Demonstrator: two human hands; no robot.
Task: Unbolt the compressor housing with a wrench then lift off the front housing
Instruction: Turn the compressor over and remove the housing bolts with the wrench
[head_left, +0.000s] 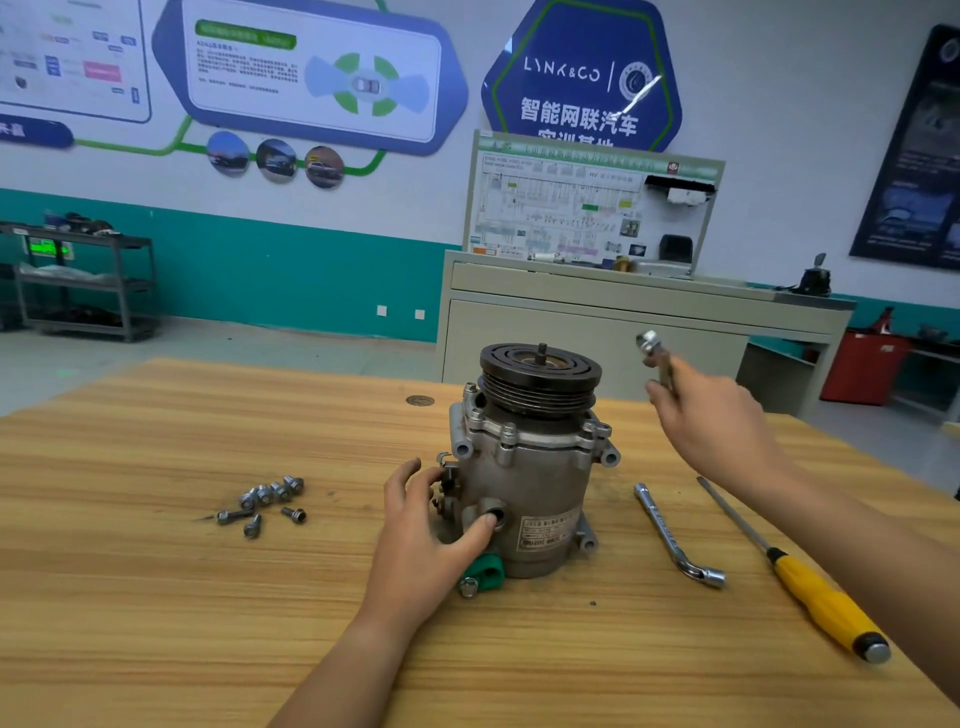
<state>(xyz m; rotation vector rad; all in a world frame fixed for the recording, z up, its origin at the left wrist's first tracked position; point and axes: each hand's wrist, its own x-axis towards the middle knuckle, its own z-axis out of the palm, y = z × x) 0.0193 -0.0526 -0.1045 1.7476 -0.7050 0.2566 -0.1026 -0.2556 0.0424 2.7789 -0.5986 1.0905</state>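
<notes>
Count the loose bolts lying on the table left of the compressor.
7 loose bolts: four bunched in a row, three scattered just nearer the camera. Overlap could hide another.

View: one head-worn wide-angle camera | Facing: forward and down across the wooden surface (156, 597), far wall (779, 104) filling the upper frame | Range: close, compressor (530, 483) near centre within arm's reach | Frame: slightly tilted
</notes>
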